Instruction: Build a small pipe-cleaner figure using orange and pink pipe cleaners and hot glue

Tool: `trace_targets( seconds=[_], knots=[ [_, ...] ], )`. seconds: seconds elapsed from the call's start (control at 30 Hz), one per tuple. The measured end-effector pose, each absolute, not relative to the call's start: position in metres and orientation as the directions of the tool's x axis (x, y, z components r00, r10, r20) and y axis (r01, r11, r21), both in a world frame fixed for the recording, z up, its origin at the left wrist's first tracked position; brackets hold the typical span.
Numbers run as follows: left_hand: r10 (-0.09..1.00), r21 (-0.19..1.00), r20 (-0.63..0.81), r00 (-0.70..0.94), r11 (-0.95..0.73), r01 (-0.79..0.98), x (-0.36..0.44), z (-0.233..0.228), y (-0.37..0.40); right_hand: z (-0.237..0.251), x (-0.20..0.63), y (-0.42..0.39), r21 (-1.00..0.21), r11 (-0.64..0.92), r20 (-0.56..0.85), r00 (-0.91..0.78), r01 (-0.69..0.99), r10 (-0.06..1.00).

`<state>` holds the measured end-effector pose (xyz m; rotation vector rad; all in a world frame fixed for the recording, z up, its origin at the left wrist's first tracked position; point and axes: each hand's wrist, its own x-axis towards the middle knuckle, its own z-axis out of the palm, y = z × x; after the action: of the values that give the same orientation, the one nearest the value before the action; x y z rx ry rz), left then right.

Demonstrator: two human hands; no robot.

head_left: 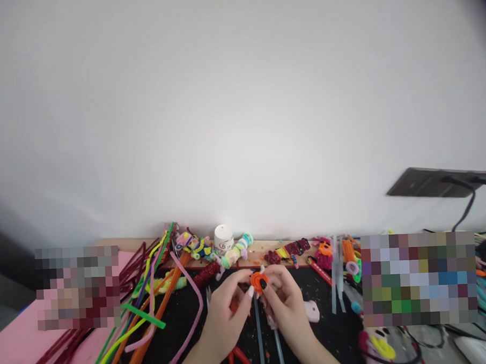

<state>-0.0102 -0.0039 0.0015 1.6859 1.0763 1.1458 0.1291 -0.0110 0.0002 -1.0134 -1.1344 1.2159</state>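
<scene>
Orange coil [257,281] pinched btwn L hand [227,306] & R hand [287,299], partly hidden; red handles [244,359] cut off at btm edge.

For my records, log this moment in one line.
left hand: holding orange coil | right hand: holding same coil | beyond: white cup

Obscured and Cut-Off Items, Bench [262,246]
The orange coil [257,281] is partly covered by the left hand [228,302] and right hand [287,297]. Toward the bench's left and right ends, contents are masked by pixel blocks [418,279]. Red handles [244,360] are cut off by the lower picture edge. Print on the cup [223,236] is too small to be read fully.
</scene>
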Motion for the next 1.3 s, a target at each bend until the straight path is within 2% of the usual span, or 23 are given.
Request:
trace_targets(
  seconds=[0.1,0.27,0.57,1.03,1.17,1.3],
  knots=[
    [0.924,0.895,0.303,0.233,-0.36,0.263,-0.0111,0.0012,-0.0034,-0.0003,0.1287,-0.0103,-0.984,0.096,0.098,-0.01,-0.151,0.995],
    [0.898,0.872,0.375,0.23,-0.426,0.241,-0.0107,0.0008,-0.0024,-0.0012,0.1286,-0.0097,-0.987,0.08,0.082,-0.006,-0.136,0.997],
    [0.899,0.875,0.369,0.238,-0.422,0.239,-0.01,-0.0012,-0.0021,-0.0046,0.13,-0.011,-0.992,0.094,0.095,-0.016,-0.08,0.995],
    [0.897,0.873,0.369,0.245,-0.425,0.241,-0.0102,-0.0018,-0.0016,0.0002,0.1285,-0.0103,-0.993,0.06,0.063,-0.033,-0.102,0.997],
    [0.902,0.878,0.35,0.253,-0.41,0.247,-0.0107,0.0008,-0.0026,-0.0023,0.1288,-0.012,-0.992,0.104,0.106,-0.026,-0.077,0.994],
    [0.936,0.93,0.268,0.229,-0.313,0.191,-0.0112,0.0009,-0.0043,-0.005,0.1306,-0.0144,-0.985,0.172,0.172,-0.01,0.025,0.985]
  ],
)
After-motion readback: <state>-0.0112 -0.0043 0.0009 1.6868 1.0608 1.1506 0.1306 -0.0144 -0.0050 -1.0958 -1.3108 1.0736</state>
